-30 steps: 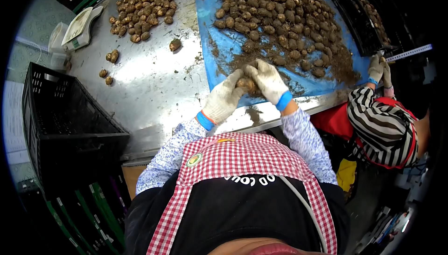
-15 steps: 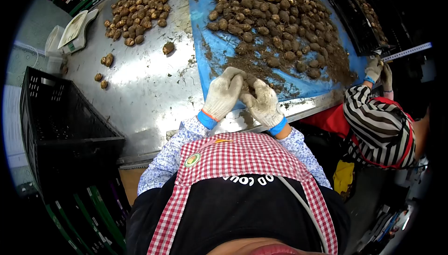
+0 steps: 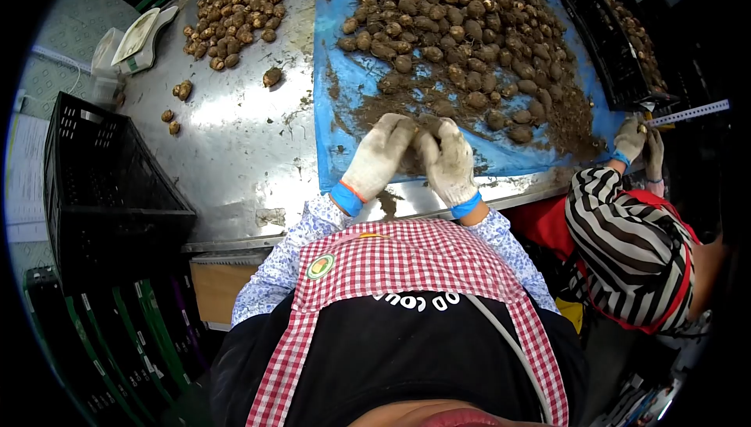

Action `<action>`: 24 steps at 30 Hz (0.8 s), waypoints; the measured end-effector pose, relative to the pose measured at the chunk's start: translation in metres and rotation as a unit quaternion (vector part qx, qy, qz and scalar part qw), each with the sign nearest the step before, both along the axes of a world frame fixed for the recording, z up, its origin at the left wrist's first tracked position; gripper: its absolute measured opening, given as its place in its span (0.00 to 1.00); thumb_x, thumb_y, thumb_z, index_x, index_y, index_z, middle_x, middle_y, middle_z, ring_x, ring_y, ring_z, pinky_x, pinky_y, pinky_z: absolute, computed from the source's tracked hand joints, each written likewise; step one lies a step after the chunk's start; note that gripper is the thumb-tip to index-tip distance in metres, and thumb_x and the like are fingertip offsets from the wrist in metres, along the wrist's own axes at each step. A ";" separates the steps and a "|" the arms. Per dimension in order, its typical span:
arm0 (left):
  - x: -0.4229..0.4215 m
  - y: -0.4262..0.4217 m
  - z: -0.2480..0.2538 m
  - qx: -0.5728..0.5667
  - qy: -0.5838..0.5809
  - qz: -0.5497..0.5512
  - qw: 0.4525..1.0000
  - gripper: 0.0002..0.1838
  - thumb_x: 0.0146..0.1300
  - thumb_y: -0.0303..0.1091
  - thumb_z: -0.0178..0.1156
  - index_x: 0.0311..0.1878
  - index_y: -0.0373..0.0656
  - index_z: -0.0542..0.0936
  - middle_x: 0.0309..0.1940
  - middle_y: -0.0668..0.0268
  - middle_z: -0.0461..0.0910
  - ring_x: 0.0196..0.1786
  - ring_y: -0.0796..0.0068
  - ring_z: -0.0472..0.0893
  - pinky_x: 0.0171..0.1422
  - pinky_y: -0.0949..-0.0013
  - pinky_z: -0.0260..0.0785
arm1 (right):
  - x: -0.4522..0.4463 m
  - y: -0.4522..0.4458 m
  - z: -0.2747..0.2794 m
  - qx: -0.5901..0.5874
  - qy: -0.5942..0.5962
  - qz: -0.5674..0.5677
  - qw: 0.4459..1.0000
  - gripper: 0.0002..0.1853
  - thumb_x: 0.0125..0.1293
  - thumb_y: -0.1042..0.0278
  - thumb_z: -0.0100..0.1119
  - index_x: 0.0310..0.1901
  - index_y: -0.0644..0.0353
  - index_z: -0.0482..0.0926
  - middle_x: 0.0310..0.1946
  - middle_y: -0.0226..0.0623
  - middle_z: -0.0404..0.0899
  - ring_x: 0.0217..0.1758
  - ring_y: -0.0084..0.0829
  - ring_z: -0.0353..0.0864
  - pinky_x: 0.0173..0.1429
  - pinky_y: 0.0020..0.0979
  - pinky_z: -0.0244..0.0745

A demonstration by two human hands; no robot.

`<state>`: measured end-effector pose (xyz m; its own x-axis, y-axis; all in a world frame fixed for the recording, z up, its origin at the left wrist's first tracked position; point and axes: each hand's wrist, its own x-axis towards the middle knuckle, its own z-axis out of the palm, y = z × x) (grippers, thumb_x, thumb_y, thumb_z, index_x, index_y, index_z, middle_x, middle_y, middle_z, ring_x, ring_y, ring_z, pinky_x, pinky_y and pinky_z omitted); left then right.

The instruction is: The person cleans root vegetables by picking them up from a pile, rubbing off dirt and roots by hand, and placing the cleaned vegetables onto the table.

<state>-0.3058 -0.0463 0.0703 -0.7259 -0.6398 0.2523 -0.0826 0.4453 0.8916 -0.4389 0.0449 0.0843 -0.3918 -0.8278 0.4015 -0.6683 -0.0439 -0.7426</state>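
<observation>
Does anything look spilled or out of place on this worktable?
A dark patch, probably soil, lies on the bare metal edge of the worktable, off the blue sheet, near the left hand. It looks like a small spill; nothing appears damaged.

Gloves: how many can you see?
4. The left glove and right glove are side by side at the blue sheet's near edge; a co-worker's glove and its mate are at the far right.

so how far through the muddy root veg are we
Partway, I'd judge. Looks done: the smaller, cleaner pile on the bare metal. In hand: left hand and right hand meet over the blue sheet, hiding whatever they work on. To do: the larger, dirt-caked pile on that sheet.
</observation>
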 end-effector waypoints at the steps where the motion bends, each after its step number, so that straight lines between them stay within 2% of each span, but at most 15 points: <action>1: -0.002 0.004 0.008 -0.003 -0.005 0.014 1.000 0.15 0.75 0.37 0.47 0.54 0.34 0.73 0.38 0.56 0.81 0.40 0.65 0.82 0.47 0.65 0.77 | -0.006 -0.002 -0.005 0.020 -0.007 -0.001 1.000 0.15 0.67 0.64 0.57 0.51 0.64 0.76 0.41 0.48 0.79 0.44 0.48 0.81 0.46 0.39 0.77; 2: -0.004 0.008 0.016 -0.007 -0.009 0.027 1.000 0.15 0.75 0.36 0.47 0.54 0.35 0.73 0.39 0.57 0.81 0.41 0.66 0.82 0.47 0.66 0.77 | -0.012 -0.005 -0.008 0.040 -0.014 -0.001 0.999 0.15 0.68 0.65 0.56 0.51 0.64 0.76 0.40 0.48 0.78 0.45 0.49 0.80 0.46 0.39 0.76; 3: -0.003 0.009 0.017 0.053 -0.014 0.026 0.998 0.15 0.75 0.36 0.47 0.55 0.35 0.72 0.41 0.58 0.80 0.42 0.67 0.82 0.47 0.67 0.77 | -0.018 -0.008 -0.009 0.073 0.085 0.000 0.994 0.11 0.69 0.67 0.53 0.48 0.65 0.75 0.41 0.47 0.78 0.45 0.49 0.79 0.47 0.38 0.76; 4: -0.002 0.011 0.019 0.112 -0.018 0.024 0.993 0.15 0.76 0.36 0.47 0.57 0.36 0.72 0.42 0.59 0.80 0.42 0.68 0.81 0.46 0.68 0.77 | -0.028 -0.012 -0.015 0.067 0.006 0.045 0.997 0.11 0.69 0.67 0.53 0.47 0.65 0.75 0.41 0.46 0.78 0.44 0.49 0.79 0.46 0.39 0.76; 5: -0.002 0.021 0.025 0.211 -0.005 0.014 0.977 0.17 0.76 0.37 0.46 0.58 0.36 0.72 0.48 0.57 0.78 0.51 0.67 0.79 0.52 0.68 0.75 | -0.038 -0.016 -0.028 0.061 -0.075 0.088 0.991 0.11 0.69 0.66 0.53 0.46 0.66 0.74 0.41 0.46 0.79 0.44 0.48 0.79 0.46 0.39 0.76; 6: -0.001 0.023 0.028 0.213 0.013 0.003 0.977 0.17 0.76 0.38 0.45 0.60 0.36 0.71 0.49 0.56 0.78 0.53 0.68 0.79 0.53 0.68 0.75 | -0.038 -0.020 -0.036 0.075 -0.179 0.089 0.977 0.12 0.70 0.63 0.53 0.45 0.65 0.74 0.39 0.43 0.79 0.42 0.44 0.80 0.43 0.37 0.76; 9: 0.003 0.019 0.030 0.207 0.036 0.005 0.978 0.21 0.77 0.41 0.45 0.63 0.37 0.69 0.52 0.56 0.77 0.56 0.69 0.77 0.55 0.68 0.74 | -0.043 -0.024 -0.030 0.157 -0.487 0.042 0.858 0.15 0.73 0.57 0.52 0.45 0.62 0.76 0.34 0.36 0.81 0.35 0.32 0.81 0.36 0.31 0.77; 12: 0.013 0.010 0.020 0.203 0.046 0.037 0.977 0.21 0.76 0.42 0.46 0.64 0.37 0.69 0.54 0.56 0.75 0.55 0.68 0.77 0.56 0.67 0.74 | -0.058 -0.012 -0.037 0.076 -0.615 0.284 0.731 0.17 0.76 0.52 0.48 0.51 0.55 0.77 0.32 0.33 0.83 0.33 0.22 0.82 0.32 0.21 0.77; 13: 0.013 0.010 0.022 0.296 0.054 0.046 0.953 0.20 0.76 0.40 0.47 0.63 0.37 0.70 0.56 0.56 0.74 0.55 0.67 0.77 0.57 0.67 0.73 | -0.045 -0.007 -0.028 0.085 -0.509 0.237 0.823 0.18 0.75 0.51 0.49 0.52 0.56 0.77 0.33 0.34 0.83 0.35 0.23 0.83 0.34 0.20 0.78; 14: 0.012 0.011 0.027 0.264 0.036 0.054 0.962 0.20 0.75 0.39 0.47 0.62 0.37 0.70 0.55 0.56 0.75 0.54 0.67 0.77 0.57 0.67 0.72 | -0.035 -0.007 -0.016 0.106 -0.435 0.206 0.870 0.18 0.74 0.52 0.51 0.54 0.57 0.76 0.37 0.37 0.83 0.39 0.27 0.83 0.39 0.24 0.79; 16: 0.006 0.016 0.039 0.198 0.002 0.064 0.978 0.19 0.75 0.38 0.48 0.62 0.36 0.70 0.54 0.56 0.76 0.53 0.68 0.78 0.57 0.68 0.72 | -0.016 -0.008 0.008 0.159 -0.276 0.135 0.938 0.20 0.71 0.55 0.55 0.57 0.60 0.74 0.44 0.43 0.83 0.47 0.36 0.84 0.49 0.32 0.81; 18: 0.000 0.014 0.035 0.135 -0.010 0.065 0.989 0.18 0.74 0.37 0.48 0.59 0.35 0.72 0.50 0.56 0.78 0.51 0.69 0.78 0.56 0.68 0.71 | -0.015 0.000 0.016 0.119 -0.020 0.101 0.987 0.19 0.69 0.57 0.56 0.57 0.59 0.75 0.44 0.42 0.83 0.45 0.39 0.85 0.50 0.35 0.82; 21: -0.001 0.001 0.030 0.128 -0.105 0.043 0.985 0.13 0.72 0.33 0.49 0.53 0.34 0.74 0.47 0.57 0.79 0.48 0.70 0.79 0.51 0.69 0.73 | -0.017 0.005 0.010 0.058 0.006 0.101 0.993 0.18 0.68 0.57 0.58 0.53 0.59 0.77 0.43 0.43 0.83 0.42 0.41 0.84 0.47 0.35 0.81; 23: -0.001 -0.011 0.024 0.044 -0.163 0.006 0.986 0.12 0.72 0.34 0.49 0.50 0.35 0.75 0.43 0.58 0.79 0.44 0.73 0.80 0.45 0.70 0.74 | -0.015 0.007 0.010 0.107 -0.068 0.129 0.983 0.17 0.66 0.58 0.60 0.51 0.59 0.78 0.40 0.44 0.83 0.39 0.42 0.84 0.43 0.37 0.80; 24: -0.004 -0.013 0.014 0.137 -0.130 0.018 0.982 0.14 0.73 0.38 0.48 0.50 0.36 0.75 0.40 0.59 0.80 0.39 0.72 0.80 0.40 0.71 0.75 | -0.014 0.006 0.011 0.131 -0.105 0.143 0.975 0.17 0.65 0.59 0.61 0.50 0.60 0.79 0.38 0.44 0.82 0.37 0.43 0.83 0.42 0.38 0.80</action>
